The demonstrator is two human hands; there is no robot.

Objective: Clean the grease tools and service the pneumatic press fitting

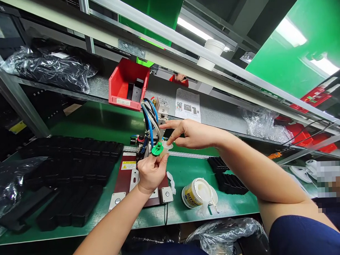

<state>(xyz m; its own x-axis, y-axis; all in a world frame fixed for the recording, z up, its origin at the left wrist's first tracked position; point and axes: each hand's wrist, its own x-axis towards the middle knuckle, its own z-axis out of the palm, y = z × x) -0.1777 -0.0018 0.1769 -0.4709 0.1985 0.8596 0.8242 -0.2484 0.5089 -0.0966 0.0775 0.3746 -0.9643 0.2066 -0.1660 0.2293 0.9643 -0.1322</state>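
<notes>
My left hand [152, 172] is closed, thumb up, around a translucent plastic syringe barrel [166, 147] with a flared rim. A green cap [157, 149] sticks up beside the barrel at the same hand. From the right, my right hand [187, 133] reaches over with one finger stretched forward and another fingertip touching the barrel's rim. Its remaining fingers are curled. Behind both hands stands a bench fixture [128, 166] with blue and clear air hoses [151, 124]. The lower part of the barrel is hidden in my left hand.
An uncovered tub [190, 196] of white paste stands on the green bench [178, 214], with a plastic liner spilling over. Black moulded parts [69, 201] lie in rows at left, more [230, 183] at right. A red bin [127, 101] and instruction sheet [187, 104] sit behind.
</notes>
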